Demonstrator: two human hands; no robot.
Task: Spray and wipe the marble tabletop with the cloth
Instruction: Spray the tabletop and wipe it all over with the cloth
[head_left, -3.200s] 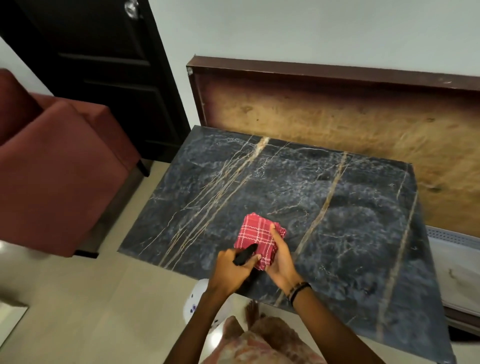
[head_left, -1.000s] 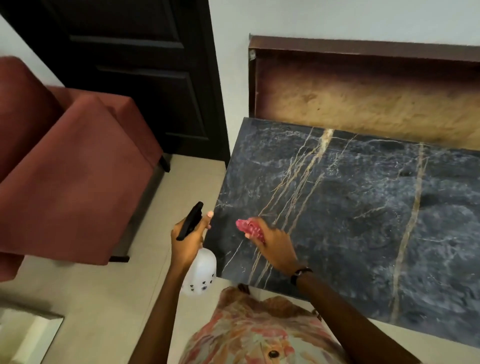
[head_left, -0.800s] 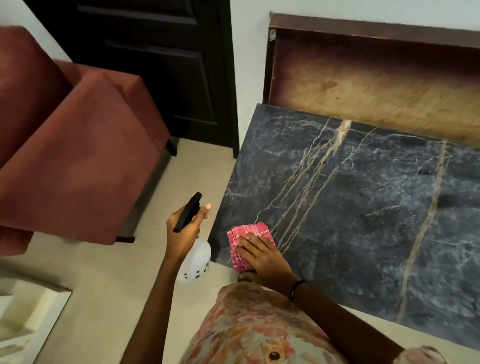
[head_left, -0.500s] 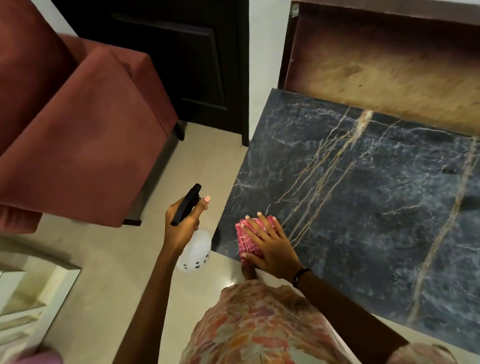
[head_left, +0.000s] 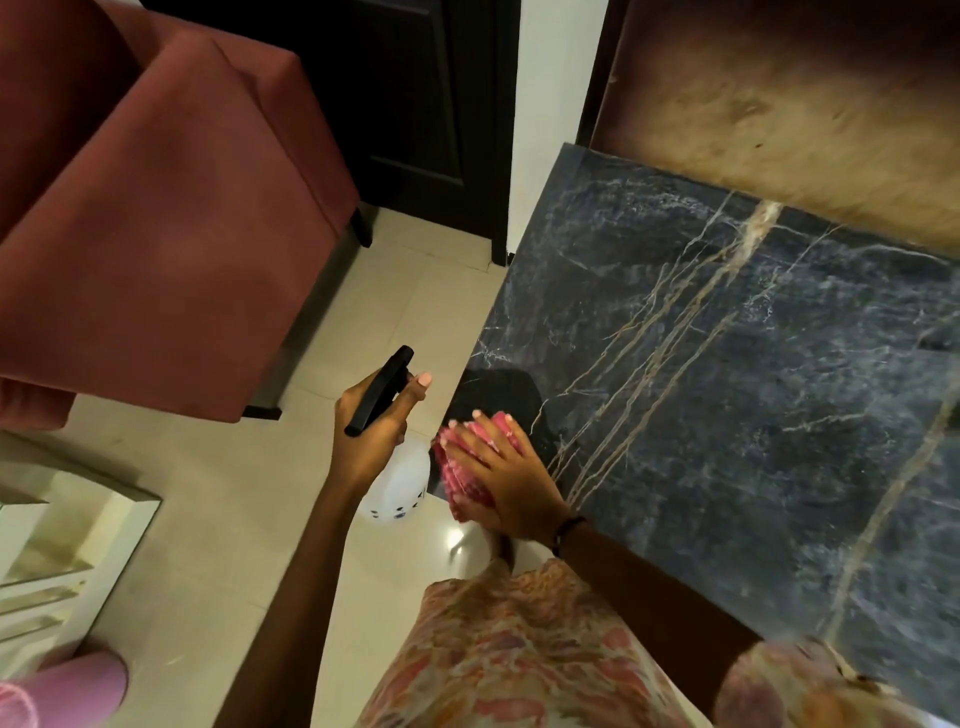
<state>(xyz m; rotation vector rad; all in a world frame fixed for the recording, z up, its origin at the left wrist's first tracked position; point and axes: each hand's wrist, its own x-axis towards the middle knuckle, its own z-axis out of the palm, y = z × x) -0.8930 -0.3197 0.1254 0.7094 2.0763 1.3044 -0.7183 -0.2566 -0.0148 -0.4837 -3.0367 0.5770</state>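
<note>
Two hands busy: right hand (head_left: 511, 480) flat on cloth (head_left: 467, 467) at tabletop (head_left: 753, 415) corner; left hand (head_left: 371, 431) grips spray bottle (head_left: 397, 486).

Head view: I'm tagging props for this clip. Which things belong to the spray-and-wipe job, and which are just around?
Part of the job:
marble tabletop
red checked cloth, pressed flat by the right hand
spray bottle, gripped by the left hand

Just around:
red armchair
dark door
wooden board
</note>
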